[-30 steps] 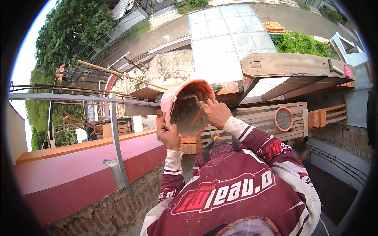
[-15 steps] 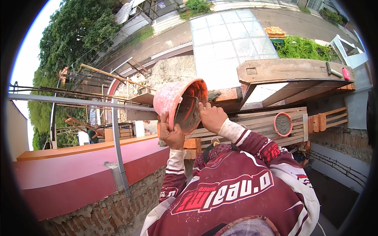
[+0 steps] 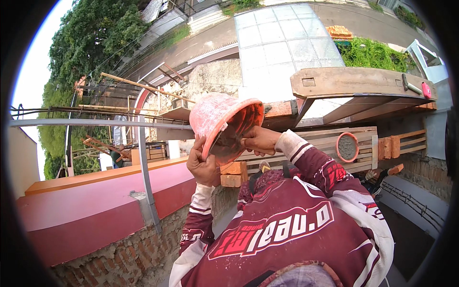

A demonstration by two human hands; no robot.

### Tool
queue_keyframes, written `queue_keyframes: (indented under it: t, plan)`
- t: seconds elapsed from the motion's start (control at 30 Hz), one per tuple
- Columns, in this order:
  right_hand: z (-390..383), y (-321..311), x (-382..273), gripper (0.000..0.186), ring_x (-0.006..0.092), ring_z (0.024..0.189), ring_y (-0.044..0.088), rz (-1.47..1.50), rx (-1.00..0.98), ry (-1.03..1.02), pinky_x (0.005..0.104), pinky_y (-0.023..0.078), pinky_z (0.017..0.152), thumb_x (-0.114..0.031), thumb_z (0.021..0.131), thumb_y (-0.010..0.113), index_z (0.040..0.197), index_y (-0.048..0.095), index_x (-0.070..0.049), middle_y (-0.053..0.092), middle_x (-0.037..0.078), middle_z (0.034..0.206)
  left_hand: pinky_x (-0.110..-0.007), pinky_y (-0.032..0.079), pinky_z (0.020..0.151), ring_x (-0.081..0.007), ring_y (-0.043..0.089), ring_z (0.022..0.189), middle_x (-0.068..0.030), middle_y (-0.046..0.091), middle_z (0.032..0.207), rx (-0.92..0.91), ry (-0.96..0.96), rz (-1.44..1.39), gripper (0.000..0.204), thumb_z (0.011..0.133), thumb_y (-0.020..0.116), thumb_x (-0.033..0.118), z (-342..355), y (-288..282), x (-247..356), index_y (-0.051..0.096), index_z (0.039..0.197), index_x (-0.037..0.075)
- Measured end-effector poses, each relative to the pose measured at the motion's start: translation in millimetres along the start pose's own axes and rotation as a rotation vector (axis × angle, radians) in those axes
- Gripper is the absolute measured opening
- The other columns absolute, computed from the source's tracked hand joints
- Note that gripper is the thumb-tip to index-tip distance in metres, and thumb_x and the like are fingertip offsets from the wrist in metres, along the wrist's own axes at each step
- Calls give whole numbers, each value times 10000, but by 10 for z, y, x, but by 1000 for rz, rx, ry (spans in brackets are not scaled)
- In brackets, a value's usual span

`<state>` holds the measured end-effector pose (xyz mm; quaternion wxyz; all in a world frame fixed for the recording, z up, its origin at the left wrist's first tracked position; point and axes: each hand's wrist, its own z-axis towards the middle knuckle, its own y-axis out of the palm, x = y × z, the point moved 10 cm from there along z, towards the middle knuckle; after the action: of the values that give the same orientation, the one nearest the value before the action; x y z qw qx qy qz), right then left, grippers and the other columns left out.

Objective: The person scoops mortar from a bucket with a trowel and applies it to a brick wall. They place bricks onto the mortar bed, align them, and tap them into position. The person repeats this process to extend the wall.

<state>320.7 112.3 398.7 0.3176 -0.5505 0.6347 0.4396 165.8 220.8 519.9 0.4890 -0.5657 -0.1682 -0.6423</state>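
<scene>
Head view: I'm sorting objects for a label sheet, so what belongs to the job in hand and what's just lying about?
In hand:
tilted reddish bucket, rim held by the left hand
right hand at its mouth; anything held is unclear

Apparently lying about:
second bucket of grey mix, on slatted planks, possibly related
hammer-like tool and small pink object, on the wooden beam
orange bricks

We have tipped pink bucket (image 3: 208, 115) further over: more outer wall shows, mouth turns more toward near right, less grey mortar (image 3: 227, 139) in sight inside. We have rolled right hand (image 3: 263, 139), fingers now curled under at mouth. Orange block (image 3: 396, 169) now plainly visible at right, beside partly hidden person (image 3: 377, 184).
</scene>
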Motion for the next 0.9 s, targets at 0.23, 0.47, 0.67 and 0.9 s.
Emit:
queue_keyframes:
  t: [0.23, 0.47, 0.67, 0.9]
  plan:
    - [28, -10, -91, 375, 80, 576, 579, 33, -81, -114, 270, 477, 499, -344, 1030, 598, 955, 697, 11, 597, -9, 765, -298, 472, 930, -204, 615, 1177, -272, 626, 1374, 181, -73, 12, 266, 782, 538, -146, 74, -207, -152, 363, 728, 47]
    - [-308, -543, -836, 332, 385, 932, 711, -1221, 472, -367, 497, 582, 720, -195, 923, 602, 1207, 617, -23, 695, 191, 1003, -376, 450, 1054, -355, 552, 1360, -274, 629, 1368, 366, -9, 94, 245, 782, 547, -151, 109, -42, -124, 381, 733, 23]
    - [-33, -903, -653, 309, 433, 924, 716, -1073, 356, -133, 519, 580, 756, -240, 948, 556, 1080, 649, 23, 716, 271, 955, -402, 432, 1098, -371, 510, 1397, -263, 631, 1367, 288, 69, 186, 243, 783, 533, -157, 129, 315, 76, 378, 734, 25]
    - [109, -229, 361, 327, 243, 591, 637, -498, -92, -62, 416, 512, 583, -302, 1021, 516, 1007, 632, 3, 639, 159, 724, -356, 464, 1040, -343, 511, 1374, -242, 660, 1340, 129, -126, 130, 191, 768, 589, -113, -120, 503, -158, 439, 752, 3]
